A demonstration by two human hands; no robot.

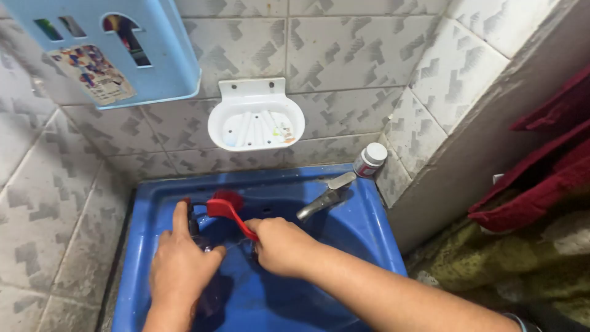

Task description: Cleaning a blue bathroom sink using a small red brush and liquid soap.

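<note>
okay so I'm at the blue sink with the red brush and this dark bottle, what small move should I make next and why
Probably slide the red brush down along the dark bottle. Your right hand grips its handle, the head sits at the bottle's top, and your left hand steadies the bottle.

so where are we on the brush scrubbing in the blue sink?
Done: nothing visibly finished; no foam or running water shows. In hand: right hand grips the red brush, its head at a dark object, hard to identify, steadied by the left hand over the blue sink. Left: rinsing, as the tap looks off.
</note>
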